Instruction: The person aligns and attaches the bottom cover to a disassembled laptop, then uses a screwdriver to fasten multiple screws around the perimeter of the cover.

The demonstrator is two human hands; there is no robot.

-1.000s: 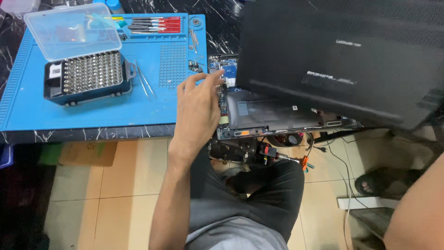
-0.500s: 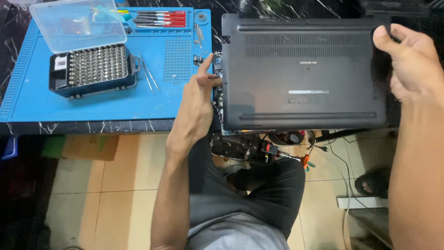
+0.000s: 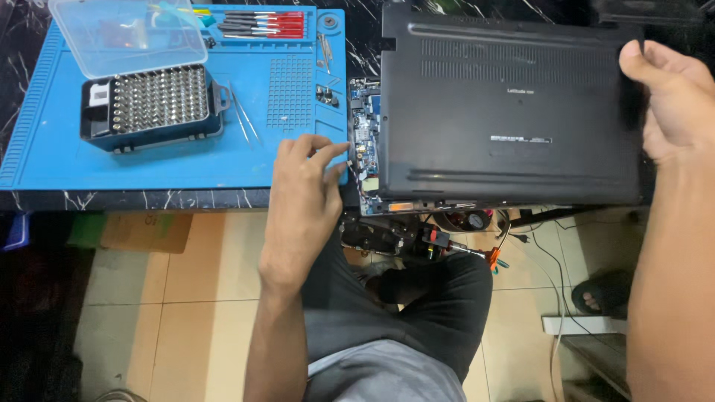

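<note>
- Black plastic laptop cover (image 3: 514, 112) is lying over the laptop's open body, offset to the right, leaving a strip of circuit board (image 3: 363, 138) showing at its left edge.
- Right hand (image 3: 670, 100) is gripping the cover's right edge; left hand (image 3: 302, 197) is resting loosely open, holding nothing, just left of the board.
- Cover could be scraping or snagging the exposed board if dragged sideways.
- Blue mat (image 3: 149, 160), left of the cover, is carrying a bit case (image 3: 153, 104) on the dark marbled bench (image 3: 149, 199); tiled floor below.
</note>
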